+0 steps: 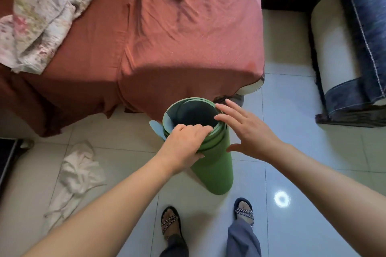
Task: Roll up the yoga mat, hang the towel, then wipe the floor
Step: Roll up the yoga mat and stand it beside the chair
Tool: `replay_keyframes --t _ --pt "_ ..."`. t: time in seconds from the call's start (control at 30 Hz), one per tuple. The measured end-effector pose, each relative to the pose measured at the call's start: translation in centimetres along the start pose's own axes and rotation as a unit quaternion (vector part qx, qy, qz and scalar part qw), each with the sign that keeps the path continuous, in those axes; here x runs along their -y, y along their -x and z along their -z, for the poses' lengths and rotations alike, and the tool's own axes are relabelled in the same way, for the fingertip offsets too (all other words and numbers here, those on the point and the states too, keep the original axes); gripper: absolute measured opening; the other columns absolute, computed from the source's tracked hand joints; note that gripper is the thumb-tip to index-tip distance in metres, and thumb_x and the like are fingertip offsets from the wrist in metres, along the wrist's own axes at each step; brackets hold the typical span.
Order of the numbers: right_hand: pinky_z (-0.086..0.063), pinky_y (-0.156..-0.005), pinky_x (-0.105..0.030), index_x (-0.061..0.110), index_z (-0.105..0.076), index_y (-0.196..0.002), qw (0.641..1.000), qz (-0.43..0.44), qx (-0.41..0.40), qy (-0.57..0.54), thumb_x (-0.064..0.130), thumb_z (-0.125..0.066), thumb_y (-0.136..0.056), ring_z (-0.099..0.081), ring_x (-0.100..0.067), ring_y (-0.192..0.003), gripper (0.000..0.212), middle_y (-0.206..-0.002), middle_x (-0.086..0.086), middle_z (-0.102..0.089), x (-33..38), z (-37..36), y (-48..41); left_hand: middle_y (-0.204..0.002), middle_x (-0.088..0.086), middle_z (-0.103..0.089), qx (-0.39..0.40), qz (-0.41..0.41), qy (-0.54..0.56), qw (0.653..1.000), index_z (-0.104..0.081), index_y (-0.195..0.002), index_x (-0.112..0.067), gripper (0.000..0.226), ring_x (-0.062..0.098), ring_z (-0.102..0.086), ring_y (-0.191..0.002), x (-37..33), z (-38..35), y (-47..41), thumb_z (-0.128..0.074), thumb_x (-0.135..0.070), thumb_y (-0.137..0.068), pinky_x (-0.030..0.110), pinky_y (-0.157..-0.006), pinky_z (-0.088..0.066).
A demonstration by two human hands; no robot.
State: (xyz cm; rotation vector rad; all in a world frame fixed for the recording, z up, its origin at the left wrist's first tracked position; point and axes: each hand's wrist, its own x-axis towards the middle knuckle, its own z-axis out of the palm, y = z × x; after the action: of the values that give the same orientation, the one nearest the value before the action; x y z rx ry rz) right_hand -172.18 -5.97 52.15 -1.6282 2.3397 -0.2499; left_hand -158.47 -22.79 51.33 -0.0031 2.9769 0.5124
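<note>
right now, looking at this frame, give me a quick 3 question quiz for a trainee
1. True or false: the green yoga mat lies flat on the floor.
2. Which hand grips the mat's top rim? A) left hand B) right hand
3. Where is the white towel?

Key:
1. False; it stands rolled, on end, near the bed.
2. A; the right hand is open, fingers spread at the rim.
3. Crumpled on the tiled floor, left of the mat, not yet hung.

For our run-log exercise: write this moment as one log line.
step: roll mat | green yoga mat: rolled, upright on floor | left hand: gripping top rim | right hand: open beside rim | white towel: on floor, unhung
</note>
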Motion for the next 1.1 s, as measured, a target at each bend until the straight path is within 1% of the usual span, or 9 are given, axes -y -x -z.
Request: replay_keyframes --t 0.07,0.13,0.3,0.4,0.47,0.67,0.77,0.9,1.1 --pt "-0.036 -0.103 -0.038 0.021 -0.038 -0.131 0.999 0.023 -0.024 -0.020 0.036 -0.088 -0.054 -0.026 -0.025 -0.140 0.093 -0.149 -0.003 -0.035 -1.3 -0.4 0.0 -0.085 -0.005 -0.061 -0.027 0.036 -0.009 0.999 -0.058 -0.099 -0.021 0.047 0.022 -0.058 -0.077 1.0 0.0 0.2 -0.080 -0.040 -0.062 0.036 -0.074 -0.044" --pt "-0.037 -0.102 -0.038 0.019 -0.043 -0.128 0.997 0.048 -0.045 -0.034 0.034 -0.088 -0.055 -0.029 -0.026 -0.139 0.086 -0.147 -0.004 -0.039 -2.4 -0.3 -0.1 -0.071 -0.007 -0.059 -0.027 0.076 -0.004 0.997 -0.056 -0.080 -0.020 0.040 0.022 -0.055 -0.066 1.5 -0.1 0.2 -0.081 -0.043 -0.058 0.032 -0.066 -0.043" --pt "-0.033 -0.104 -0.038 0.008 -0.058 -0.112 0.991 0.121 -0.056 -0.029 0.034 -0.090 -0.051 -0.046 -0.029 -0.128 0.073 -0.130 -0.009 -0.056 -4.3 0.4 0.4 -0.060 -0.008 -0.056 -0.015 0.058 0.017 0.998 -0.053 -0.068 -0.019 0.037 0.019 -0.053 -0.058 -1.7 0.1 -1.1 -0.085 -0.033 -0.056 0.025 -0.063 -0.029" --pt "-0.038 -0.102 -0.041 0.008 -0.060 -0.103 0.981 0.179 -0.063 -0.036 0.030 -0.090 -0.049 -0.052 -0.030 -0.121 0.066 -0.114 -0.008 -0.063 -4.4 2.2 1.3 -0.058 -0.007 -0.052 -0.027 0.051 0.033 0.998 -0.050 -0.067 -0.018 0.039 0.019 -0.049 -0.054 -4.7 0.9 -0.7 -0.086 -0.029 -0.056 0.024 -0.063 -0.027" --pt "-0.042 -0.101 -0.047 0.010 -0.058 -0.104 0.974 0.208 -0.072 -0.053 0.028 -0.090 -0.052 -0.051 -0.031 -0.122 0.063 -0.110 -0.007 -0.063 -3.6 4.5 1.9 -0.059 -0.007 -0.052 -0.050 0.060 0.034 0.996 -0.051 -0.068 -0.018 0.036 0.019 -0.049 -0.055 -6.4 2.9 0.6 -0.085 -0.028 -0.059 0.023 -0.067 -0.027" --pt "-0.042 -0.101 -0.040 0.015 -0.064 -0.108 0.937 0.308 -0.145 -0.077 0.031 -0.084 -0.063 -0.046 -0.027 -0.121 0.051 -0.105 -0.007 -0.062 2.4 14.4 2.9 -0.067 -0.010 -0.058 -0.138 0.092 -0.020 0.986 -0.055 -0.086 -0.024 0.035 0.015 -0.053 -0.063 -11.8 14.0 7.6 -0.081 -0.030 -0.064 0.024 -0.073 -0.031" --pt "-0.043 -0.101 -0.044 0.016 -0.063 -0.105 0.916 0.359 -0.164 -0.072 0.036 -0.083 -0.065 -0.048 -0.026 -0.118 0.048 -0.101 -0.005 -0.062 7.1 19.1 3.1 -0.071 -0.012 -0.062 -0.164 0.143 -0.069 0.974 -0.055 -0.090 -0.028 0.036 0.012 -0.056 -0.066 -14.4 19.6 12.5 -0.080 -0.035 -0.064 0.028 -0.079 -0.032" --pt "-0.029 -0.111 -0.037 0.019 -0.059 -0.100 0.874 0.464 -0.137 -0.049 0.043 -0.078 -0.067 -0.049 -0.020 -0.112 0.045 -0.095 0.000 -0.061 15.4 23.6 3.4 -0.071 -0.012 -0.061 -0.189 0.224 -0.095 0.951 -0.054 -0.089 -0.029 0.031 0.012 -0.057 -0.067 -17.7 24.0 20.7 -0.075 -0.035 -0.066 0.028 -0.081 -0.034" --pt "-0.032 -0.107 -0.036 0.018 -0.059 -0.098 0.783 0.615 -0.084 -0.051 0.046 -0.067 -0.076 -0.053 -0.020 -0.098 0.037 -0.094 0.001 -0.062 29.5 25.0 7.0 -0.073 -0.014 -0.062 -0.247 0.353 -0.120 0.894 -0.054 -0.090 -0.029 0.038 0.011 -0.054 -0.066 -24.7 24.4 35.0 -0.080 -0.035 -0.064 0.030 -0.082 -0.036"
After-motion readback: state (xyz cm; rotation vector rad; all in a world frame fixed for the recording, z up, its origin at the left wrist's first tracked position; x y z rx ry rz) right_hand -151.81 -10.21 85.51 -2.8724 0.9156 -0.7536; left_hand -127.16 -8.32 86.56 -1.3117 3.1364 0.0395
